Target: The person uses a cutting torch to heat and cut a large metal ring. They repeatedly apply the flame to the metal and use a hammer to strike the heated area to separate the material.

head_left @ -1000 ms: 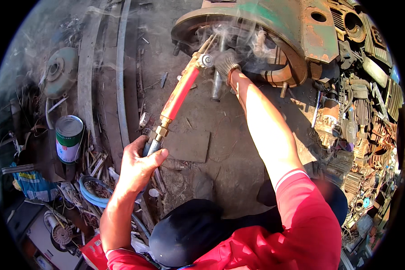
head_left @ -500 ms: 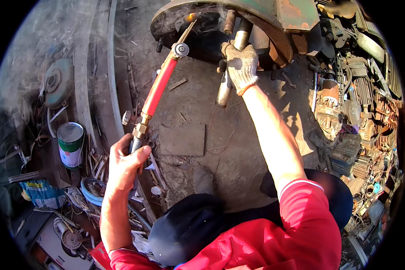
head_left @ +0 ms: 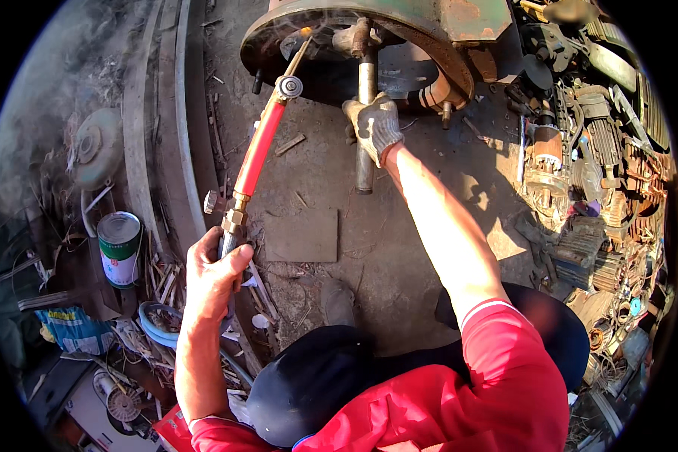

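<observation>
My bare left hand (head_left: 216,273) grips the hose end of a gas torch (head_left: 262,147) with a red handle and brass fittings. The torch points up and away, its tip inside a round, rusty metal housing (head_left: 267,22), where a small orange glow (head_left: 306,32) shows. In a knitted glove, my right hand (head_left: 374,124) is closed around a metal pipe (head_left: 366,79) whose far end reaches the housing, by a thick crosswise piece. Whether the two are joined I cannot tell. A short stud (head_left: 446,114) sticks out of the rim.
Smoke drifts at the upper left. Long metal rails (head_left: 184,113) run along the left, beside a paint can (head_left: 120,248), a blue hose coil (head_left: 158,324) and wood scraps. A flat square plate (head_left: 302,235) lies on the ground ahead of my feet. Scrap metal parts (head_left: 580,248) pile up on the right.
My right hand has moved left and slightly nearer, bringing the pipe from slanted to almost straight. The torch tip has shifted slightly left; the housing appears a little further left and higher.
</observation>
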